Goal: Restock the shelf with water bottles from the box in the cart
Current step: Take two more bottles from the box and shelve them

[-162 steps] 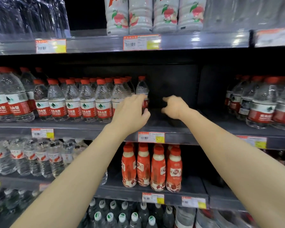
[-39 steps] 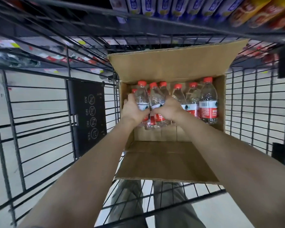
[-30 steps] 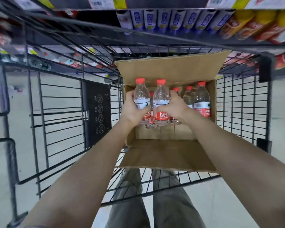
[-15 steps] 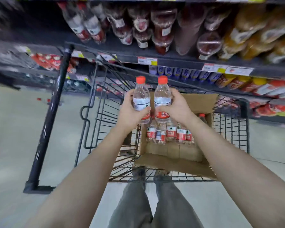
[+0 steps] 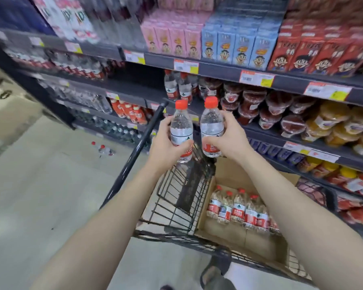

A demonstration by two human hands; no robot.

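My left hand (image 5: 166,146) grips one clear water bottle (image 5: 180,126) with a red cap and red label, held upright. My right hand (image 5: 231,139) grips a second water bottle (image 5: 211,124) just beside it, also upright. Both bottles are raised above the black wire cart (image 5: 176,197). Below on the right, the open cardboard box (image 5: 235,233) in the cart holds several more bottles (image 5: 239,208) in a row. The shelf (image 5: 138,91) ahead carries a few of the same water bottles (image 5: 178,86), with a dark gap to their left.
The cart's black handle bar (image 5: 138,147) slants up toward the shelf. Cartons (image 5: 228,45) fill the upper shelf; red and yellow jelly cups (image 5: 281,109) fill the right side. Loose bottles (image 5: 104,148) lie on the floor at left. My foot (image 5: 214,273) shows below the cart.
Both hands went from the shelf to the box, took one bottle each and lifted them out. The view has swung up and left toward the shelf, and the bottles have spread slightly apart.
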